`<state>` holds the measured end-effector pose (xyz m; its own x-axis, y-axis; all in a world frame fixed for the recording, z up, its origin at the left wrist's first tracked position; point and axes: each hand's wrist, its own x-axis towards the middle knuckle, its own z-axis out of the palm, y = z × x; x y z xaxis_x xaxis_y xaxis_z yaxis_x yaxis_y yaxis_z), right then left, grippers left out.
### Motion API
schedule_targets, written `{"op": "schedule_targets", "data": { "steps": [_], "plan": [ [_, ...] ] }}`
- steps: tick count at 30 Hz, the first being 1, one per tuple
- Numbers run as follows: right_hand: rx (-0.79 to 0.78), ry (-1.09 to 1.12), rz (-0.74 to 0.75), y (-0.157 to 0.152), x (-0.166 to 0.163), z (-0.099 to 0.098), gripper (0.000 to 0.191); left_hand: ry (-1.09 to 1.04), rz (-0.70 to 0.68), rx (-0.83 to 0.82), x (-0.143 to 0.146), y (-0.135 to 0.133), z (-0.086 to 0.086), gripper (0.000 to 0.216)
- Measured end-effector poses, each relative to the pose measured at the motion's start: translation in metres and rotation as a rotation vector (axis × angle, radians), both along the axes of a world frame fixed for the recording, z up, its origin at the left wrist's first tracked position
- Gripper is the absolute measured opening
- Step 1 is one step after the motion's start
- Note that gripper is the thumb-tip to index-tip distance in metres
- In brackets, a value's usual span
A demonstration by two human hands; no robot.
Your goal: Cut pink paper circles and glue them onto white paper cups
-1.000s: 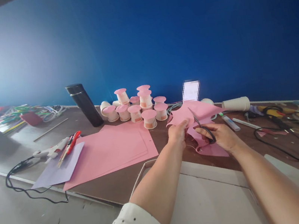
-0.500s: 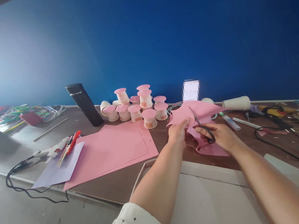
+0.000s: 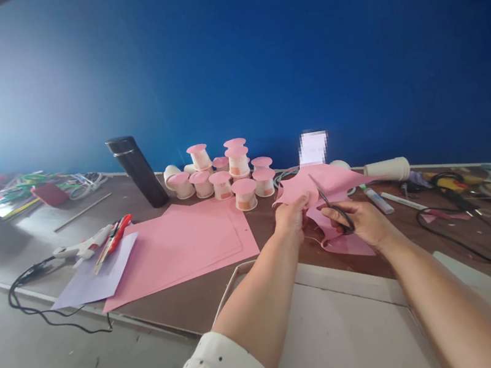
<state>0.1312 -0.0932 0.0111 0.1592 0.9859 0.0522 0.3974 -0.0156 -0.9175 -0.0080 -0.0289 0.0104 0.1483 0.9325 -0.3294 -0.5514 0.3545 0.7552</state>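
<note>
My left hand (image 3: 292, 219) is closed on a piece of pink paper (image 3: 337, 177) with curved cut-outs along its edges, thumb on top. My right hand (image 3: 363, 221) grips a pair of scissors (image 3: 343, 218) with dark handles. Their blades reach up and left into the paper, close to my left thumb. Below the hands lies another pink scrap (image 3: 348, 245) with rounded cut edges, partly hidden by the right hand. Left of my hands stand several upside-down paper cups (image 3: 245, 195) topped with pink paper discs, some stacked.
Pink sheets (image 3: 189, 242) lie to the left, with a lilac sheet (image 3: 101, 275), a glue gun (image 3: 85, 243) and a red cutter knife (image 3: 118, 232). A black flask (image 3: 139, 173) stands behind them. On the right are a glue stick (image 3: 377, 199), lying cups (image 3: 386, 171) and a black cable (image 3: 466, 255).
The scissor handles in my right hand have shifted very slightly. My left hand keeps hold of the pink paper, and the whole view has moved a little.
</note>
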Motion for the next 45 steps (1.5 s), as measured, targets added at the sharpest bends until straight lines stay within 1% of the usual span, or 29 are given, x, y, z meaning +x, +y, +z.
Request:
{"op": "schedule_targets", "data": {
  "steps": [4,9,14,22,27,31,38,45],
  "plan": [
    [0.022,0.035,-0.005,-0.0010,-0.0020,0.0020,0.045,0.027,0.006,-0.013,-0.0004,-0.0010,0.0014,0.036],
    [0.025,0.064,-0.011,-0.0006,-0.0025,0.0031,0.043,0.029,0.023,-0.003,-0.0009,-0.0025,0.0035,0.028],
    [0.015,0.079,-0.024,-0.0012,-0.0037,0.0050,0.042,0.025,0.020,-0.003,-0.0009,-0.0012,0.0024,0.030],
    [-0.007,0.051,-0.033,0.0013,0.0018,-0.0024,0.041,0.016,0.033,-0.009,-0.0020,-0.0030,0.0057,0.021],
    [-0.006,0.066,-0.050,0.0004,-0.0001,-0.0010,0.040,0.056,0.025,-0.006,-0.0017,-0.0006,0.0026,0.027],
    [-0.011,0.060,-0.055,0.0004,-0.0007,-0.0002,0.038,0.057,0.022,-0.008,-0.0017,0.0008,0.0008,0.027],
    [0.017,0.040,-0.029,-0.0004,-0.0017,0.0013,0.044,0.027,0.030,0.003,-0.0019,0.0000,0.0018,0.032],
    [0.026,0.024,-0.049,-0.0004,-0.0018,0.0007,0.040,0.002,0.052,-0.021,-0.0006,0.0011,-0.0002,0.027]
  ]
}}
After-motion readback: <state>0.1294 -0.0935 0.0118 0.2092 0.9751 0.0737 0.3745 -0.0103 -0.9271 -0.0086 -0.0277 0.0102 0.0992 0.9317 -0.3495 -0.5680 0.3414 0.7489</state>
